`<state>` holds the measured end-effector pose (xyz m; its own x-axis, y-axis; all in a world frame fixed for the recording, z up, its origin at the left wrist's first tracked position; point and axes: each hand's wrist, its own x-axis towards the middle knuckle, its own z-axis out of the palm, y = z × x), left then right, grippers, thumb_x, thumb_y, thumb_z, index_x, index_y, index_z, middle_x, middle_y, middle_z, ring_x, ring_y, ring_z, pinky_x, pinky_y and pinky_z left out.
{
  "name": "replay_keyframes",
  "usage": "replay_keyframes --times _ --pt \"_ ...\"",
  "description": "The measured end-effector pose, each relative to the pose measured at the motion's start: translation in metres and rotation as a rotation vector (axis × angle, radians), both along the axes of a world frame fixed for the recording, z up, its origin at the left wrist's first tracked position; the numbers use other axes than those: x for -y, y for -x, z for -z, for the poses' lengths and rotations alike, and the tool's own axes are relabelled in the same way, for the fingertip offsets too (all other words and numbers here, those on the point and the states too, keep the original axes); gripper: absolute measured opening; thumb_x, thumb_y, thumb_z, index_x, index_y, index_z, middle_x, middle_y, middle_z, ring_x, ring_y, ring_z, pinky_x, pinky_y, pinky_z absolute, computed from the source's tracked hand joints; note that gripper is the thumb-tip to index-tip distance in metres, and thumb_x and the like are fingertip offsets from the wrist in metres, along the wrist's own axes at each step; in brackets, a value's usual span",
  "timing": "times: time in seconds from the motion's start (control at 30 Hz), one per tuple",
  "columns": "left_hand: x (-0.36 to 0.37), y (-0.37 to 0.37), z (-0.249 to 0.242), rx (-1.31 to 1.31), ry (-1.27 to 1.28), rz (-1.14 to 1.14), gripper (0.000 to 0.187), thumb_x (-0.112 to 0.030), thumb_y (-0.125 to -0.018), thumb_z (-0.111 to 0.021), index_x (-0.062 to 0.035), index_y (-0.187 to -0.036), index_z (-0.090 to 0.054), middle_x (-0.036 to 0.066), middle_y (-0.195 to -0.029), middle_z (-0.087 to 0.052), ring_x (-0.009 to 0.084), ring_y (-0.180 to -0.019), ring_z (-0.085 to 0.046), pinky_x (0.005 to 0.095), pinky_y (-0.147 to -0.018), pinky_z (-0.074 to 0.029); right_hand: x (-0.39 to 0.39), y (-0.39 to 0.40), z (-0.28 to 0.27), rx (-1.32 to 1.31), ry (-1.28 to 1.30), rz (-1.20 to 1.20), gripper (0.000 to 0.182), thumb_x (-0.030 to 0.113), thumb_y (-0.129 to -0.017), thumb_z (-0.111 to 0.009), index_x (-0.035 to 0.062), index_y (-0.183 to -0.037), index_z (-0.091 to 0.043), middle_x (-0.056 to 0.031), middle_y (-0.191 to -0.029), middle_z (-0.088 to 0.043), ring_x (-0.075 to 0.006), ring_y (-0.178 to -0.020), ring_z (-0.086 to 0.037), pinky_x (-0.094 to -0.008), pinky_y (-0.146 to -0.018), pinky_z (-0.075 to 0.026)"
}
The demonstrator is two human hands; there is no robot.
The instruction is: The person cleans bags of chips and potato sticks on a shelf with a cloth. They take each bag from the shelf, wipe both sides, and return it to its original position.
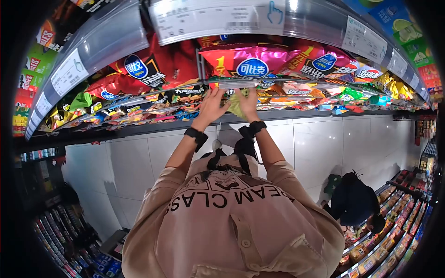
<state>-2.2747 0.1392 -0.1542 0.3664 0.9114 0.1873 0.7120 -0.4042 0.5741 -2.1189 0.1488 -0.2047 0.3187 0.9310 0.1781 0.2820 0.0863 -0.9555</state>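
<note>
My left hand (213, 105) reaches up to the front edge of a snack shelf, its fingers stretched out against the clear shelf strip (238, 85). Close beside it, my right hand (249, 105) is at the same edge, closed on a crumpled yellow-green cloth (237, 107). Part of the cloth and some right fingertips are hidden. Just above both hands lies a pink chip bag (252, 59) with a blue oval logo. A red chip bag (155, 65) sits to its left. Dark bands circle both my wrists.
A large price label (213, 21) hangs on the upper shelf edge. Colourful snack packets (343, 95) fill the lower tiers. Pale floor tiles (320, 139) lie below. Behind me to the right, a person in dark clothes (354, 199) bends beside another stocked shelf (384, 227).
</note>
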Motion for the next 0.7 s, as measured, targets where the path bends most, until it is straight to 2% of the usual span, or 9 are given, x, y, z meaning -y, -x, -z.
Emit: replay_keyframes --times 0.13,0.27,0.33,0.4,0.47,0.53,0.6,0.67,0.7 --pt "-0.02 -0.006 0.001 -0.035 -0.017 -0.005 0.042 -0.028 -0.078 -0.062 -0.0044 -0.11 -0.051 0.016 -0.106 -0.053 0.0354 -0.098 -0.048 0.0425 -0.086 -0.039 -0.016 -0.016 0.003 0.11 0.085 -0.032 0.038 0.022 -0.073 -0.07 -0.0002 -0.101 -0.057 -0.0203 -0.099 -0.059 -0.0357 -0.092 -0.058 -0.0385 -0.078 -0.045" --pt "0.0 -0.008 -0.003 0.045 0.159 -0.079 0.037 -0.025 -0.078 -0.061 -0.0037 -0.107 -0.05 0.016 -0.1 -0.053 0.0356 -0.094 -0.054 0.0427 -0.078 -0.045 -0.005 -0.04 -0.024 0.166 0.126 -0.212 0.034 0.019 -0.071 -0.07 0.0007 -0.098 -0.058 -0.0183 -0.093 -0.06 -0.0358 -0.086 -0.059 -0.0398 -0.071 -0.046" --pt "0.005 -0.006 -0.006 0.093 0.16 -0.049 0.036 -0.019 -0.075 -0.063 -0.0058 -0.106 -0.051 0.015 -0.102 -0.048 0.0365 -0.087 -0.053 0.0429 -0.075 -0.046 -0.002 -0.056 -0.044 0.405 -0.146 0.031 0.031 0.018 -0.071 -0.069 0.0028 -0.096 -0.058 -0.0174 -0.086 -0.059 -0.0376 -0.077 -0.058 -0.0428 -0.068 -0.046" --pt "0.015 -0.008 -0.006 0.092 0.009 0.052 0.037 -0.015 -0.073 -0.063 -0.0054 -0.107 -0.05 0.013 -0.103 -0.048 0.034 -0.091 -0.053 0.0412 -0.077 -0.045 -0.003 -0.07 -0.068 0.688 -0.148 0.133 0.025 0.017 -0.073 -0.066 0.0041 -0.092 -0.058 -0.0177 -0.083 -0.058 -0.0384 -0.072 -0.057 -0.0444 -0.066 -0.046" --pt "0.014 -0.023 -0.018 0.141 -0.059 0.085 0.038 -0.011 -0.07 -0.065 -0.0065 -0.106 -0.052 0.014 -0.104 -0.049 0.0342 -0.1 -0.049 0.0431 -0.086 -0.041 -0.019 -0.094 -0.063 0.936 0.105 -0.143 0.018 0.02 -0.076 -0.059 0.0058 -0.087 -0.059 -0.0165 -0.079 -0.061 -0.035 -0.074 -0.059 -0.0436 -0.064 -0.047" --pt "0.009 -0.038 -0.033 -0.068 -0.375 0.021 0.039 -0.012 -0.067 -0.067 -0.0074 -0.104 -0.055 0.017 -0.105 -0.05 0.0357 -0.106 -0.043 0.0482 -0.094 -0.033 -0.039 -0.11 -0.045 1.126 0.066 -0.192 0.011 0.014 -0.071 -0.06 0.0063 -0.079 -0.061 -0.0165 -0.074 -0.062 -0.0336 -0.072 -0.061 -0.0427 -0.063 -0.048" --pt "-0.01 -0.041 -0.009 -0.169 -0.345 -0.052 0.044 -0.016 -0.063 -0.071 -0.0088 -0.104 -0.057 0.02 -0.107 -0.05 0.0374 -0.108 -0.041 0.0517 -0.098 -0.026 -0.052 -0.119 -0.033 1.215 0.114 -0.296 0.014 0.013 -0.07 -0.059 0.0058 -0.082 -0.062 -0.0144 -0.079 -0.063 -0.0308 -0.074 -0.062 -0.0404 -0.065 -0.049" --pt "-0.029 -0.031 0.005 -0.289 -0.17 -0.05 0.051 -0.022 -0.06 -0.073 -0.0102 -0.107 -0.057 0.018 -0.108 -0.051 0.0349 -0.107 -0.042 0.0488 -0.098 -0.027 -0.049 -0.127 -0.011 1.118 -0.545 -0.188 0.017 0.012 -0.073 -0.056 0.0061 -0.088 -0.061 -0.015 -0.087 -0.062 -0.0304 -0.078 -0.061 -0.0398 -0.068 -0.048" --pt "-0.034 -0.027 0.01 -0.392 -0.178 -0.044 0.053 -0.028 -0.061 -0.074 -0.0124 -0.109 -0.058 0.015 -0.108 -0.052 0.0326 -0.107 -0.043 0.0465 -0.096 -0.03 -0.05 -0.126 -0.016 1.121 -0.544 -0.193 0.017 0.012 -0.073 -0.056 0.0061 -0.088 -0.061 -0.015 -0.087 -0.062 -0.0304 -0.078 -0.061 -0.0398 -0.068 -0.048"
